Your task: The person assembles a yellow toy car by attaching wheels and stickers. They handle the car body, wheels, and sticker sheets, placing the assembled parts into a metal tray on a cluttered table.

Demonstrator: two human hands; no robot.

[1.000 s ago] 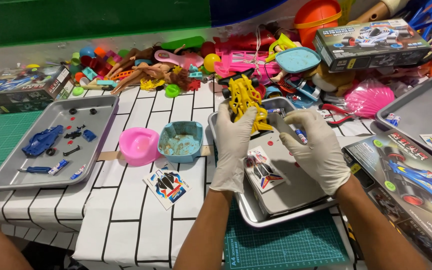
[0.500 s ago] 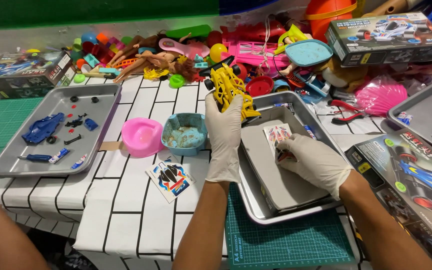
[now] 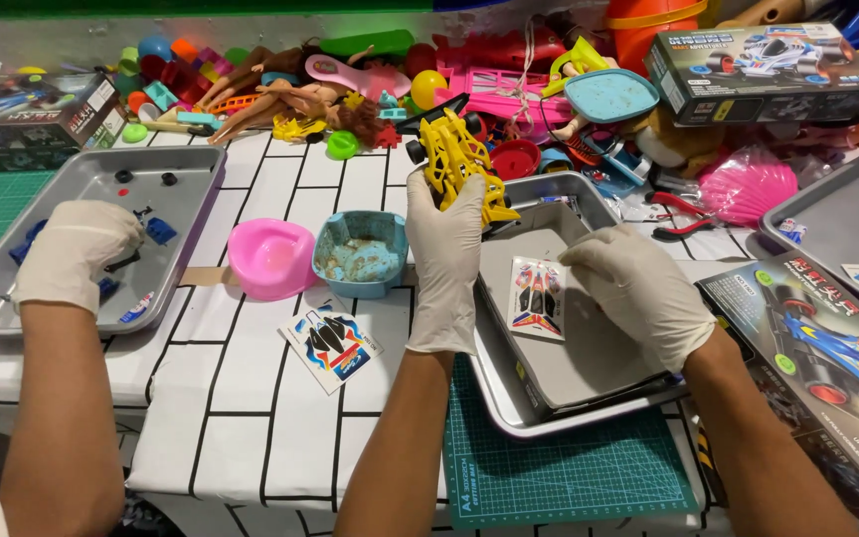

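- Sticker sheet (image 3: 535,296) lay on a grey tray (image 3: 509,408); a dark toy-car box (image 3: 760,68) sat top right.
- Left hand (image 3: 446,261) gripped a yellow toy car chassis (image 3: 457,164) above the tray.
- Right hand (image 3: 638,288) pressed the sheet's edge, fingers curled.
- Another person's gloved hand (image 3: 74,254) rested loosely curled in the far-left tray (image 3: 186,249).

Your right hand (image 3: 638,298) has come off the yellow toy car (image 3: 457,164) and now rests beside the sticker sheet (image 3: 537,296), fingertips at its edge. A co-worker's gloved hand (image 3: 72,254) has entered the left tray (image 3: 181,268).
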